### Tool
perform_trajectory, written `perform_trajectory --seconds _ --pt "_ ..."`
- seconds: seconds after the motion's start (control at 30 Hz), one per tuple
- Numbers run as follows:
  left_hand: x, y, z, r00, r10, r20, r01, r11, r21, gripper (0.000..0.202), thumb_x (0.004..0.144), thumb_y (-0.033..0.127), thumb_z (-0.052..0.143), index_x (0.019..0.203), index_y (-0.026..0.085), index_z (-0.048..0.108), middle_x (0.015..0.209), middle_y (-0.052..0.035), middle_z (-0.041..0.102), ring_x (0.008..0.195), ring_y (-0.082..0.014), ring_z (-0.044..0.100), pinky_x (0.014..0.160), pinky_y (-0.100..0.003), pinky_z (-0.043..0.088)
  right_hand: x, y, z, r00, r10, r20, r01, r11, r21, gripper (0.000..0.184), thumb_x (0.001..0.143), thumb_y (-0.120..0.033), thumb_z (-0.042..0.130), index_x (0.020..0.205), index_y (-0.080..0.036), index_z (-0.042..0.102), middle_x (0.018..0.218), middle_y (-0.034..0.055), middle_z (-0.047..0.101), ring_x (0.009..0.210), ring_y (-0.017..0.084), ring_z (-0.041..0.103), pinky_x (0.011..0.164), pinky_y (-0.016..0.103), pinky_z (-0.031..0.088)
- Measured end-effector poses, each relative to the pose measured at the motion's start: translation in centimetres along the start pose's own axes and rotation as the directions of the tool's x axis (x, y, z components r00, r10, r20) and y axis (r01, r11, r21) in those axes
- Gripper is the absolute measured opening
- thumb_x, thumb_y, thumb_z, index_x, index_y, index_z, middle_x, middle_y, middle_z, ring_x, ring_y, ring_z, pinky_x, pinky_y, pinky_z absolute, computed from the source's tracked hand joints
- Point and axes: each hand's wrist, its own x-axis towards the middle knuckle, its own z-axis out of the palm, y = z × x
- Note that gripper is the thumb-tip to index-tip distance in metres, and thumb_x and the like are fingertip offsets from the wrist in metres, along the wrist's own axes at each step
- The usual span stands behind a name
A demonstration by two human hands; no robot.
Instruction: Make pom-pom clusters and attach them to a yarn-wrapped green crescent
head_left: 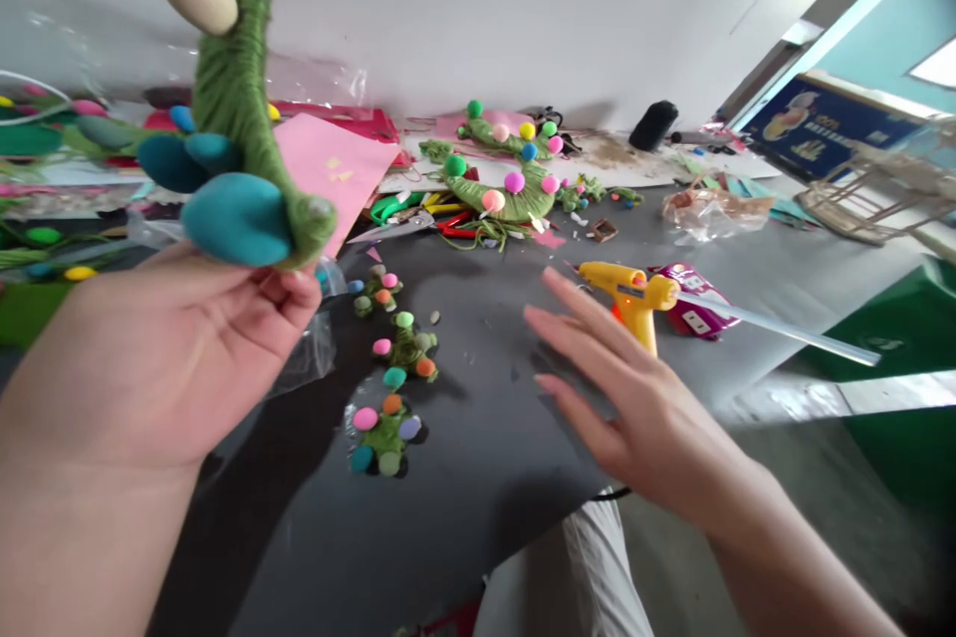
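My left hand (216, 338) is closed on the lower end of a curved, green yarn-wrapped crescent (250, 90), raised near the camera. Teal balls and a cream egg-shaped ball sit along the crescent's outer edge; its top runs out of view. My right hand (634, 398) hovers over the dark table with fingers stretched and apart, holding nothing. Just beyond it stands a yellow hot glue gun (634, 291) with a long clear glue stick out of its back. Between the hands lie small green yarn stars with coloured balls on their tips, the nearest star (386, 436) at the front.
Behind are more yarn crescents (500, 194) with balls, scissors (395, 227), red-handled pliers (459, 227) and pink paper (329, 164). A purple power strip (694, 301) lies beside the glue gun. Plastic bags (717, 209) are at the back right; the table's edge slopes along the right.
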Motion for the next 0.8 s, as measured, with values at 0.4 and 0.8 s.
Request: perform_trajectory --seconds 0.4,0.8 --pt "-1.2 0.3 1.8 0.993 -0.024 -0.118 0.035 0.995 0.091 0.019 0.085 -0.004 0.059 0.081 0.009 0.072 0.079 -0.0032 0.071 0.064 -0.0080 0.067 0.053 -0.015 0.058 7.6 0.4 0.8 1.000 -0.015 0.026 0.016 1.000 -0.026 0.016 0.099 -0.029 0.063 0.096 -0.022 0.077 0.098 0.0089 0.078 0.114 0.033 0.073 0.106 0.052 0.053" --pt "-1.4 -1.0 0.7 0.938 -0.254 0.238 0.212 0.959 0.188 0.026 0.066 0.014 0.094 0.086 0.012 0.078 0.078 -0.0026 0.076 0.065 -0.0102 0.070 0.059 -0.016 0.061 7.6 1.8 0.7 0.964 0.222 0.149 -0.257 0.611 0.749 0.039 0.100 -0.046 0.063 0.134 -0.028 0.070 0.142 0.0076 0.069 0.131 0.027 0.065 0.114 0.049 0.050"
